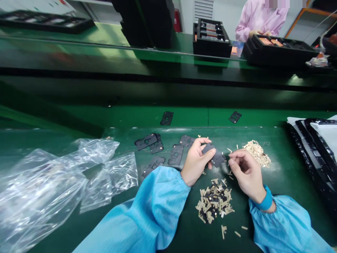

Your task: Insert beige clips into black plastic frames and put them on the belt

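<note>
My left hand is closed on a thin black plastic plate with cutouts, holding it above the green bench. Just to its right, my right hand has thumb and forefinger pinched together; whatever sits between them is too small to make out. Below the hands lies a heap of small tan strips and black bits. A pile of pale strips is behind my right hand. Several similar black plates lie to the left, among them one flat plate and an overlapping one.
Clear plastic bags spread over the left side. Black-edged packages are stacked at the right. Two more plates lie farther back, including one plate. Across a raised shelf with black trays, a person in pink works.
</note>
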Motion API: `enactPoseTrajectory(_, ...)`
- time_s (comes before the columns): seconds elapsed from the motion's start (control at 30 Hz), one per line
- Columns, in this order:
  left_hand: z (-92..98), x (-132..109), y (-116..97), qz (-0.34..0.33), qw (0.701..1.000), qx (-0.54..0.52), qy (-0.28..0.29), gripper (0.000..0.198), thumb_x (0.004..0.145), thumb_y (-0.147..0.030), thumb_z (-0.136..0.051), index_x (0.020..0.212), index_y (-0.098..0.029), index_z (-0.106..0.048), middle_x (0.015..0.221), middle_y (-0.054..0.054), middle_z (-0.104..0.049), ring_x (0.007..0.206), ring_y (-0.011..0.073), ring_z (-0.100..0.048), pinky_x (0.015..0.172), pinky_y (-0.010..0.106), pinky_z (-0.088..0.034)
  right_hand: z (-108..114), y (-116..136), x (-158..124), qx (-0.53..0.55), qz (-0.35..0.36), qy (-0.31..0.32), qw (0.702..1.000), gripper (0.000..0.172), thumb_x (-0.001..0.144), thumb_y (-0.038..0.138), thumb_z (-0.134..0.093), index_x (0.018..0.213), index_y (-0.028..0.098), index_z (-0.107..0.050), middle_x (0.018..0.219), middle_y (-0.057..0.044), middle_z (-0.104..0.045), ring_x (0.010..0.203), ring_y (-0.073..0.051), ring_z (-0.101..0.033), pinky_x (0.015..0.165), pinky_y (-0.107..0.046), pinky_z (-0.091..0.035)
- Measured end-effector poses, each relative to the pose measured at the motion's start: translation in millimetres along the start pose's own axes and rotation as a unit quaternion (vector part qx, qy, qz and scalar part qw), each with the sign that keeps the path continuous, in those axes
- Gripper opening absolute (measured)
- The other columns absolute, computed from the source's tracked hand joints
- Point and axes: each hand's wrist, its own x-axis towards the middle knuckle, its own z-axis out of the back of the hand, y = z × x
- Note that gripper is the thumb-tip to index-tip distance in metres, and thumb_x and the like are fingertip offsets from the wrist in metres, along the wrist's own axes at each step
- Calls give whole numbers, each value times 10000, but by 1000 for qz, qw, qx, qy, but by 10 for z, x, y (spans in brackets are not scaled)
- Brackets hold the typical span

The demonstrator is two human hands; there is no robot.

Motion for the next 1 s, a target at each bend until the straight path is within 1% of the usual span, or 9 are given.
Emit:
enactPoseTrajectory(0.13, 6, 6, 5, 2, 1000, -6, 0, 491, 739, -396, -792, 1047, -212, -458, 687, -94, -578, 394, 38, -466, 357, 150, -407, -7, -9, -8, -31, 27, 6, 999, 68, 938, 244, -645, 996, 222, -675, 852, -26, -586, 637, -151, -530, 583, -299, -442)
enactPoseTrajectory(0.27, 18, 15, 14, 2, 1000, -3, 1, 493, 739, -401, -795, 1049, -212, -461, 681, -95, -577, 394, 42, -480, 353, 150, -409, -15, -9, -16, -59, 51, -3, 997, 45, 920, 237, -668, 963, 227, -677, 815, -11, -586, 597, -142, -503, 572, -300, -431)
enactPoseTrajectory(0.37, 22, 15, 20, 3, 1000, -3, 4, 493, 740, -399, -795, 1050, -211, -462, 674, -97, -574, 390, 44, -481, 348, 151, -409, -19, 5, -16, -75, 70, -11, 995, 10, 923, 230, -666, 929, 227, -673, 800, -15, -595, 602, -149, -513, 567, -301, -426)
enactPoseTrajectory(0.57, 17, 2, 9, 2, 1000, -5, 8, 488, 747, -395, -792, 1056, -205, -465, 690, -94, -584, 385, 38, -478, 341, 150, -409, -9, 52, -11, -116, 118, -13, 986, 87, 941, 185, -637, 870, 234, -646, 769, -16, -614, 597, -157, -512, 553, -306, -413)
enactPoseTrajectory(0.67, 16, -6, 2, 6, 1000, -12, 8, 509, 740, -410, -805, 1063, -201, -473, 705, -88, -590, 389, 35, -476, 347, 155, -420, 4, 58, -18, -143, 149, -6, 978, 98, 938, 154, -635, 895, 241, -651, 797, -24, -641, 603, -159, -519, 561, -311, -424)
enactPoseTrajectory(0.77, 15, -10, 3, 10, 1000, -19, 12, 534, 727, -415, -822, 1072, -198, -477, 717, -83, -591, 406, 39, -491, 359, 163, -444, 13, 52, -32, -160, 177, 0, 971, 139, 925, 110, -642, 949, 246, -662, 837, -34, -666, 649, -168, -555, 578, -310, -439)
enactPoseTrajectory(0.87, 14, -9, 10, 6, 1000, -24, 13, 539, 725, -407, -831, 1073, -197, -478, 727, -82, -584, 434, 46, -510, 369, 165, -467, 12, 46, -44, -164, 185, 5, 969, 157, 929, 96, -638, 976, 244, -656, 857, -40, -675, 694, -177, -590, 591, -308, -456)
enactPoseTrajectory(1.0, 11, -1, 28, -9, 999, -32, 19, 533, 735, -403, -828, 1078, -197, -476, 719, -85, -571, 447, 49, -513, 364, 159, -472, 4, 46, -50, -163, 195, 5, 967, 142, 946, 97, -629, 983, 232, -648, 852, -33, -661, 697, -165, -599, 590, -291, -472)
